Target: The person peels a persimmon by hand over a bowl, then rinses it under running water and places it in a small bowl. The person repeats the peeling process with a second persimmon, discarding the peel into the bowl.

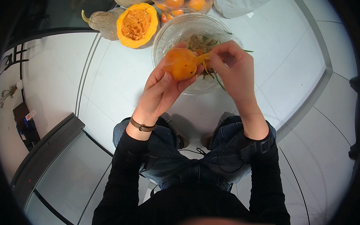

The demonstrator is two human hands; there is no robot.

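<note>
My left hand (159, 88) is closed around a smooth, round orange fruit (181, 64) with a few dark specks, its exact kind unclear. From the fruit's right side a thin strip of orange peel (203, 57) hangs partly loose. The fingertips of my right hand (237, 71) are pinched together at the outer end of that strip. Both hands are over a round clear bin (157, 36) lined with a thin plastic bag. Pale and green scraps (201, 42) lie inside it, partly hidden by my hands.
Beyond the bin, at the far left, stands a cut pumpkin half (138, 25), seedy side toward me, beside a whole long-stemmed squash (105, 24). A clear bag of orange fruits (176, 2) and a whitish plastic bag (243, 4) lie farther back. My knees flank the near side.
</note>
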